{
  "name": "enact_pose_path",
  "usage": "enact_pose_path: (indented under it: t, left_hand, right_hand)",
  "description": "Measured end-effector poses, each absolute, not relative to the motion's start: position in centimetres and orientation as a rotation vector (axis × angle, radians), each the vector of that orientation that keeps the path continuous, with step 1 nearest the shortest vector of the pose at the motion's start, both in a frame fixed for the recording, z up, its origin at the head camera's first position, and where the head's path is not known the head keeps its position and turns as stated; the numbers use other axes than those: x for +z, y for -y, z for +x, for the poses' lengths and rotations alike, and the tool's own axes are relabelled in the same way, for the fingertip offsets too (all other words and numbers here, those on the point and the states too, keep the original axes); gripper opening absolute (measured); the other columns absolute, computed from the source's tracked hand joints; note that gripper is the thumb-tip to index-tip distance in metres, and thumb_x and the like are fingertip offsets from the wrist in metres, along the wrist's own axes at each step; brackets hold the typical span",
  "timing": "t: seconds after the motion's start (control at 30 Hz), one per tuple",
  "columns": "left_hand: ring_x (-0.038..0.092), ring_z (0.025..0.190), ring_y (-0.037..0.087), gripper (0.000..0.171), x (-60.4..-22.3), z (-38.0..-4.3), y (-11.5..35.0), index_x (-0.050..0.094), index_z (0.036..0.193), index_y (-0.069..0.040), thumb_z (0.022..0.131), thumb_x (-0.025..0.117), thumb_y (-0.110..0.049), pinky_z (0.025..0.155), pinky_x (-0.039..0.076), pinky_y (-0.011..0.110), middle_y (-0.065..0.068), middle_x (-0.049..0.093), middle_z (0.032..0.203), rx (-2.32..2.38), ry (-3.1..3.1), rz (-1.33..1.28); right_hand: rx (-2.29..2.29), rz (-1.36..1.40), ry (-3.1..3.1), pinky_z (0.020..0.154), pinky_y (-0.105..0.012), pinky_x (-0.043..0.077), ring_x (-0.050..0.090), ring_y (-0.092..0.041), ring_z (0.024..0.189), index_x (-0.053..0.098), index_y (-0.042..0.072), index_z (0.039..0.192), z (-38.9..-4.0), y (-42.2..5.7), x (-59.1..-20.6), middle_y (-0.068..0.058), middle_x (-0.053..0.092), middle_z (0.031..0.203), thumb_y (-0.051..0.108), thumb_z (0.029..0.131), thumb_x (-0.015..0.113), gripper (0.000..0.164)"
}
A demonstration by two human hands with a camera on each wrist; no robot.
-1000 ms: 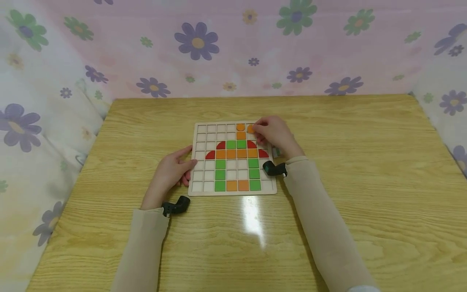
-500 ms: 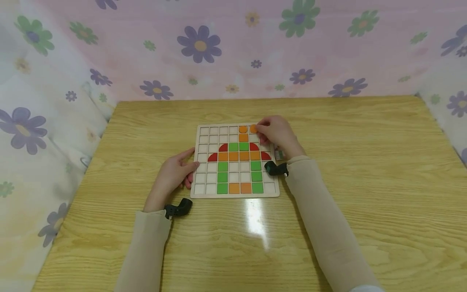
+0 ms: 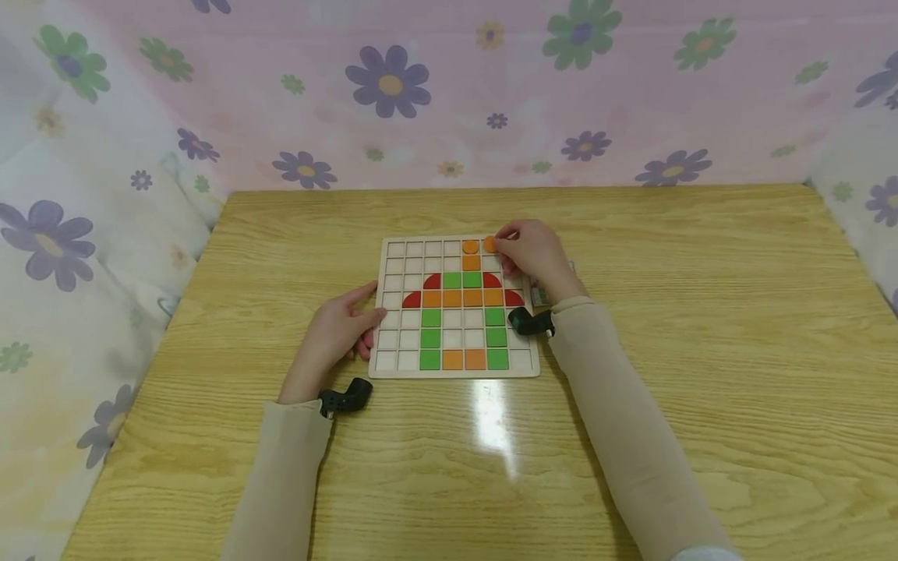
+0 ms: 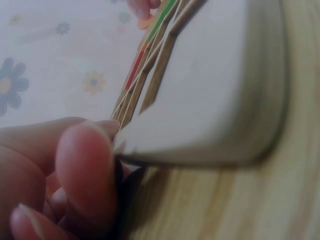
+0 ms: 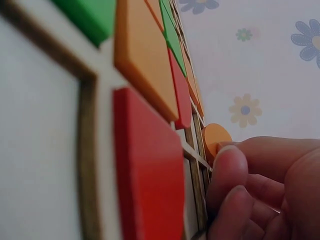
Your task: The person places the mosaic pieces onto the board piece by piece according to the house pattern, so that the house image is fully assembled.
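A square wooden grid board (image 3: 421, 374) lies on the table, partly filled with orange, green and red pieces. My left hand (image 3: 338, 331) holds the board's left edge; its thumb overlaps the rim, and the index finger runs along the side. At the far edge my right hand (image 3: 535, 253) pinches an orange round disc (image 3: 489, 245) between thumb and index finger. In the right wrist view the disc (image 5: 216, 140) stands tilted at a cell. Another orange disc (image 3: 471, 247) sits in the cell to its left, above an orange square (image 3: 471, 263).
A small, partly hidden item (image 3: 539, 296) with a printed look lies right of the board, beneath the right wrist. The wooden table (image 3: 701, 351) meets a flowered cloth wall (image 3: 449, 93) at the back and sides. Black cameras (image 3: 347, 396) are worn at both wrists.
The head view has shifted slightly, so the board appears a little farther right. Both hands keep their places, and the right still holds the orange disc at the same cell.
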State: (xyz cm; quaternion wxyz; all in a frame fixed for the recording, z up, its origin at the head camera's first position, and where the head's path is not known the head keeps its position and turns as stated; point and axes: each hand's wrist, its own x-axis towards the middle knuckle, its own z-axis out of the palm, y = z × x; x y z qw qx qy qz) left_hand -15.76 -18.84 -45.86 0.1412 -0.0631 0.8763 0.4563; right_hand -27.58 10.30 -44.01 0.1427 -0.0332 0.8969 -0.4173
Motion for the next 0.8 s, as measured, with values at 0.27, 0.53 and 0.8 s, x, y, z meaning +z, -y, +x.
enact_pose_path:
  t: [0.27,0.53,0.8]
  left_hand:
    - [0.056,0.044,0.024,0.058,-46.04,-15.73,18.98,0.035,0.136,-0.035,0.083,0.058,-0.045,0.038,0.042,0.032,0.010,0.058,0.055,1.321,-2.548,-0.129]
    - [0.056,0.044,0.024,0.056,-46.18,-15.90,18.96,0.037,0.134,-0.037,0.083,0.058,-0.045,0.038,0.043,0.033,0.011,0.057,0.056,1.321,-2.543,-0.160]
    - [0.056,0.044,0.024,0.055,-46.04,-15.95,18.95,0.036,0.134,-0.037,0.084,0.058,-0.044,0.039,0.043,0.032,0.011,0.058,0.056,1.306,-2.535,-0.188]
  right_hand:
    - [-1.167,-0.098,-2.621,0.050,-0.031,0.047,0.058,-0.022,0.053,0.056,0.014,0.104,-27.52,-10.32,-43.79,-0.008,0.060,0.068,0.028,0.088,0.053,0.022]
    - [-1.147,-0.106,-2.641,0.050,-0.031,0.046,0.058,-0.022,0.052,0.054,0.015,0.106,-27.42,-10.30,-43.74,-0.008,0.060,0.070,0.028,0.088,0.052,0.023]
    - [-1.147,-0.121,-2.653,0.050,-0.032,0.045,0.058,-0.022,0.051,0.052,0.015,0.107,-27.47,-10.30,-43.94,-0.008,0.060,0.065,0.028,0.088,0.052,0.023]
